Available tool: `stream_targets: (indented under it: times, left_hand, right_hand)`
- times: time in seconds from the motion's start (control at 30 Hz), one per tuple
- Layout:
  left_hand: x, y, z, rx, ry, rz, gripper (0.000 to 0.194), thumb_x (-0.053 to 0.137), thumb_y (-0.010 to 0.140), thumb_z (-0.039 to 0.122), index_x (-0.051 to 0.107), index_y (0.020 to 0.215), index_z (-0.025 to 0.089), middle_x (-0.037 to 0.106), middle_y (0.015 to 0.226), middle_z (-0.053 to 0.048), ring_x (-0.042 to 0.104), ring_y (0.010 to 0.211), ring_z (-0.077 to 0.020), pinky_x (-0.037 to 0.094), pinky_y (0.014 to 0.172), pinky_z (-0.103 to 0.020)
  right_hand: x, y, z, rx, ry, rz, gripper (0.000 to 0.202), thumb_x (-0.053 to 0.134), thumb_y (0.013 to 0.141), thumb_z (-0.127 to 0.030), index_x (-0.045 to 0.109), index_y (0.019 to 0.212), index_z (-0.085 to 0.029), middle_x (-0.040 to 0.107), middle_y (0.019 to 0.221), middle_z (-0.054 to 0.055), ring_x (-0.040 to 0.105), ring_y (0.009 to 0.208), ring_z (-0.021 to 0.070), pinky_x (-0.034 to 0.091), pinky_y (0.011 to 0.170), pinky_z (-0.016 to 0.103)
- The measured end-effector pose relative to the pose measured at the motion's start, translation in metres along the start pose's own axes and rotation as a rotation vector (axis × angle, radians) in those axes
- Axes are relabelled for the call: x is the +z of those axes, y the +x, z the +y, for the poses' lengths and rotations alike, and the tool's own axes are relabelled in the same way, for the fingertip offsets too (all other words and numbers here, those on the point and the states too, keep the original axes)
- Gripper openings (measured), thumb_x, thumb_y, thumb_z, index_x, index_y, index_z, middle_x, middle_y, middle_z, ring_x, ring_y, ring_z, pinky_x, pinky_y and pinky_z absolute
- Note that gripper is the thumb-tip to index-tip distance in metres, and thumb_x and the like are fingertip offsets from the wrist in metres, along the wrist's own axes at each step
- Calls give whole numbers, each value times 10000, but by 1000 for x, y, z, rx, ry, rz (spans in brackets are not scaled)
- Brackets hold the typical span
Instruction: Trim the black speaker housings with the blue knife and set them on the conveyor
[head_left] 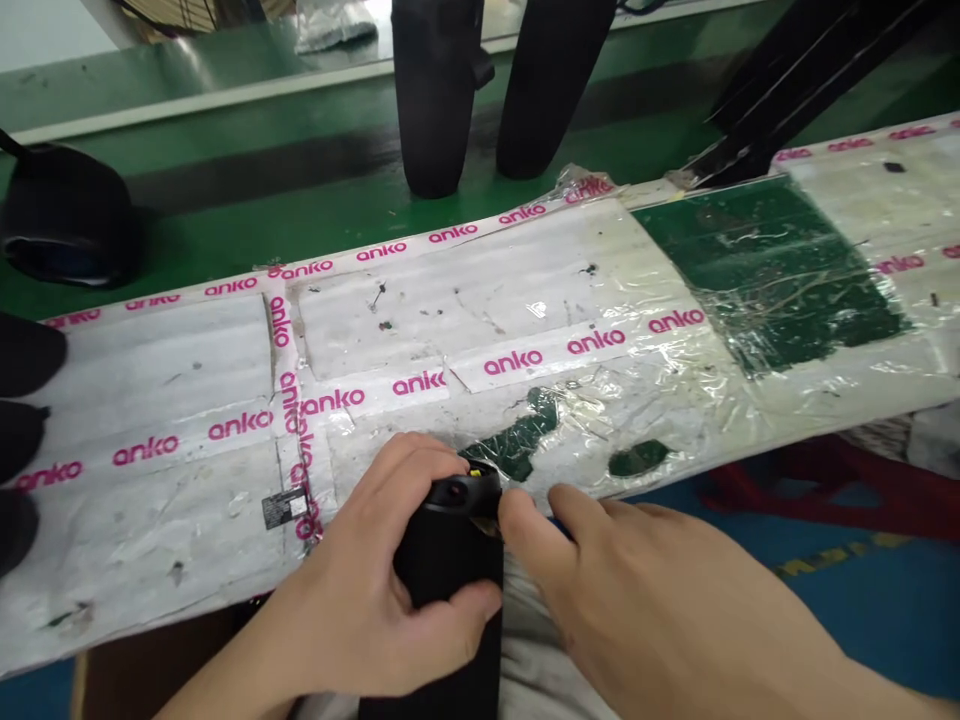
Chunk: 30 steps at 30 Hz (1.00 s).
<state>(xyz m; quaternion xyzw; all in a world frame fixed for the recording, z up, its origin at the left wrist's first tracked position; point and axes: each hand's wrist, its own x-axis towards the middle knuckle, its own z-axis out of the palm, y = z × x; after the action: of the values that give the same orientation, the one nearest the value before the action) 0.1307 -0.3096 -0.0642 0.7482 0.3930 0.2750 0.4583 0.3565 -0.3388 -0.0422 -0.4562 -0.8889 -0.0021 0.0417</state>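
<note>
A black housing (439,560) is held over the near edge of the bench (187,360), its open end turned up and away from the person; a small yellow part (475,472) is seen within the opening. The housing is clamped in the grip of the left hand (375,590). The right hand (630,590) is curled at the open end; whether its grip is closed on anything cannot be told.

The bench is covered with worn white sheeting and "anko" tape (514,361), torn through to green in places. A small dark label (285,509) is stuck near the left. Beyond, on a green surface (262,170), a rounded black casing (67,215) and two long black pieces (435,100) are noted. Blue floor (862,600) is seen below.
</note>
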Motion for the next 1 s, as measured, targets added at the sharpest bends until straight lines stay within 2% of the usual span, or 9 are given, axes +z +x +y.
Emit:
stream_targets:
  times: [0.1, 0.17, 0.27, 0.37, 0.43, 0.53, 0.7, 0.83, 1.0]
  left_hand:
    - [1, 3, 4, -48, 12, 0, 564, 741, 792, 149, 525, 1279, 334, 618, 1232, -21, 655, 1109, -250, 560, 954, -402]
    - [3, 3, 4, -82, -9, 31, 497, 742, 798, 151, 560, 1224, 331, 635, 1184, -9, 662, 1074, -247, 555, 915, -394]
    - [5, -1, 0, -133, -68, 94, 399, 756, 833, 196, 592, 1171, 332, 640, 1155, -3, 665, 1077, -254, 541, 888, -390]
    - [7, -6, -3, -145, -113, 138, 393, 762, 834, 224, 592, 1172, 329, 630, 1146, -1, 655, 1088, -256, 526, 909, -399]
    - [7, -7, -3, -133, -122, 139, 413, 764, 817, 207, 592, 1171, 331, 625, 1144, 6, 650, 1083, -245, 523, 914, -391]
    - [7, -6, -1, -132, -116, 134, 431, 760, 802, 177, 598, 1172, 327, 628, 1149, 12, 651, 1071, -228, 524, 909, -374]
    - [7, -2, 2, -136, -125, 137, 434, 745, 748, 149, 608, 1135, 290, 638, 1133, -1, 660, 1054, -228, 534, 921, -383]
    - [8, -2, 1, -137, -125, 150, 429, 722, 731, 140, 608, 1121, 277, 642, 1131, -11, 666, 1047, -232, 548, 908, -381]
    - [7, -3, 1, -137, -131, 156, 429, 724, 734, 144, 608, 1124, 278, 653, 1130, -18, 671, 1050, -242, 562, 900, -387]
  right_hand:
    - [-11, 11, 6, 0, 60, -84, 442, 666, 514, -121, 498, 891, -280, 509, 565, -60, 493, 349, 192, 122, 454, 319]
    - [-18, 12, 11, -20, 70, -99, 422, 660, 522, -116, 502, 876, -282, 505, 550, -65, 481, 340, 194, 97, 472, 325]
    - [-25, -1, 18, -19, 70, -13, 442, 610, 581, -117, 547, 992, -269, 545, 613, -49, 482, 366, 189, 154, 453, 356]
    - [-27, -17, 25, -4, 35, 113, 495, 519, 754, -77, 566, 1221, -233, 631, 753, -10, 566, 508, 193, 306, 496, 377]
    - [-23, -22, 25, -23, 21, 147, 476, 471, 816, -53, 556, 1254, -219, 653, 806, 4, 600, 588, 195, 370, 556, 374]
    - [-11, -18, 17, -53, 25, 127, 495, 486, 758, -59, 538, 1224, -217, 633, 800, -1, 593, 589, 202, 378, 581, 367]
    - [8, -4, 6, -50, 9, 110, 585, 618, 709, -103, 506, 1271, -221, 615, 791, -25, 588, 602, 208, 360, 597, 367]
    - [11, -1, 5, -48, 10, 99, 585, 670, 701, -120, 504, 1253, -224, 609, 791, -38, 586, 602, 199, 350, 587, 365]
    - [13, -1, 4, -44, 31, 92, 568, 620, 708, -95, 503, 1248, -225, 603, 781, -37, 581, 584, 200, 343, 569, 369]
